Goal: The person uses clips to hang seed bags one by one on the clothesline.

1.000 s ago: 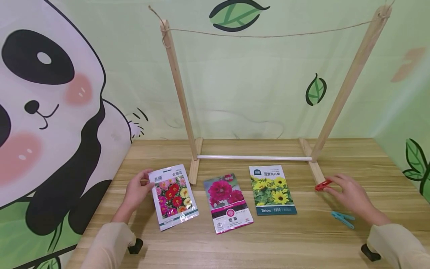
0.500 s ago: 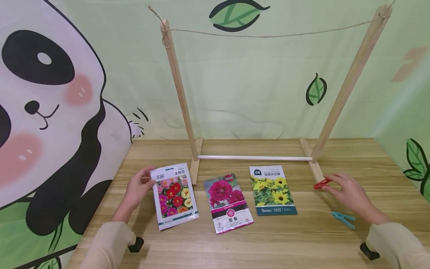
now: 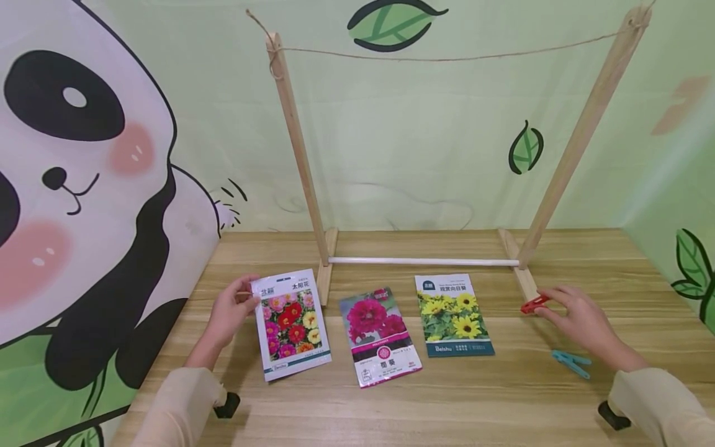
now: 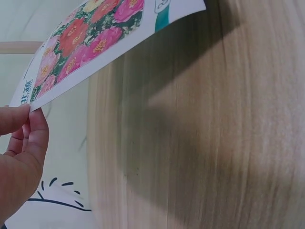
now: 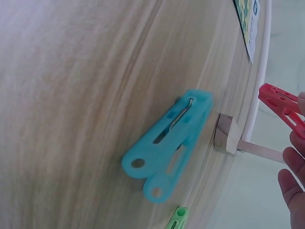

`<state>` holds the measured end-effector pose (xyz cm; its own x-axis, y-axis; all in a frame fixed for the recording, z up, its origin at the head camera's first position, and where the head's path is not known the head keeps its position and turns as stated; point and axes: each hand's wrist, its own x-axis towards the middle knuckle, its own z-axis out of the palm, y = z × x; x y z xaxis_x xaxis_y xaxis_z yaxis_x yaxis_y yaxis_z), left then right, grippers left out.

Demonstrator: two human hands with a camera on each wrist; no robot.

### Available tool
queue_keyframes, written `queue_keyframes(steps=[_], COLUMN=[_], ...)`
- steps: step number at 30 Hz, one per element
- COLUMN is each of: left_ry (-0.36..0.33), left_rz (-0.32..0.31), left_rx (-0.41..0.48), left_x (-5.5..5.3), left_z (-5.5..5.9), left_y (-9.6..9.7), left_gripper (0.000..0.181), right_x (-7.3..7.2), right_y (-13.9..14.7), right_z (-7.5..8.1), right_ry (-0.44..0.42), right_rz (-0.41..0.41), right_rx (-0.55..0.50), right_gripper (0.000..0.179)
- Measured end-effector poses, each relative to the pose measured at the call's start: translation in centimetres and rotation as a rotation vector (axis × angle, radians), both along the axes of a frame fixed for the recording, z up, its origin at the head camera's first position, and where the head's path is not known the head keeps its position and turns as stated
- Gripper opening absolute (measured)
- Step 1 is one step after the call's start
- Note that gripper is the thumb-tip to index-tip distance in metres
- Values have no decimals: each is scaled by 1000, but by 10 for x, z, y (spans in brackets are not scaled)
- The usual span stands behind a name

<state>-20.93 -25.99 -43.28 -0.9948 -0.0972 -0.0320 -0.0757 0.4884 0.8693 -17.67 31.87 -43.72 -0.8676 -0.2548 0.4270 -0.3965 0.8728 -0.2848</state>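
My left hand [image 3: 228, 315] pinches the upper left edge of a seed packet [image 3: 293, 329] with red, pink and yellow flowers. In the left wrist view the packet [image 4: 90, 43] is tilted, raised above the table with a shadow below. Thumb and fingers of my right hand [image 3: 578, 320] grip a red clothespin [image 3: 535, 304] near the stand's right foot. The right wrist view shows the red clothespin [image 5: 281, 102] off the table. A blue clothespin [image 3: 570, 363] lies below the right hand. A magenta-flower packet [image 3: 381, 338] and a yellow sunflower packet [image 3: 454, 316] lie flat between the hands.
Behind the packets stands a wooden frame, with a left post [image 3: 298, 149], a right post [image 3: 583, 136] and a white bar [image 3: 421, 262] low down. A thin string [image 3: 447, 60] spans the post tops. A green clothespin [image 5: 177, 219] shows at the right wrist view's bottom.
The left hand has lifted the flower packet slightly and shifted it a little up and right. The right hand with the red clothespin has moved slightly left. The other packets stay put.
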Motion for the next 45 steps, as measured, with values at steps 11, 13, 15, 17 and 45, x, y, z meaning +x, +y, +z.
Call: queue_keyframes(steps=[11, 13, 15, 17, 45], left_ry=[25, 24, 20, 18, 47], left_rz=[2, -2, -5, -7, -7], left_rx=[21, 25, 27, 30, 103], left_x=[2, 1, 1, 0, -2], left_z=[7, 8, 10, 11, 16], left_y=[2, 2, 2, 2, 4], left_gripper=[41, 42, 42, 43, 42], right_x=[-4, -5, -5, -5, -12], right_y=[0, 0, -1, -1, -6], right_z=[-1, 0, 1, 2, 8], right_ry=[16, 29, 36, 34, 47], right_rz=[27, 36, 40, 43, 37], right_rx=[-17, -15, -11, -9, -26], right_gripper=[37, 37, 37, 38, 38])
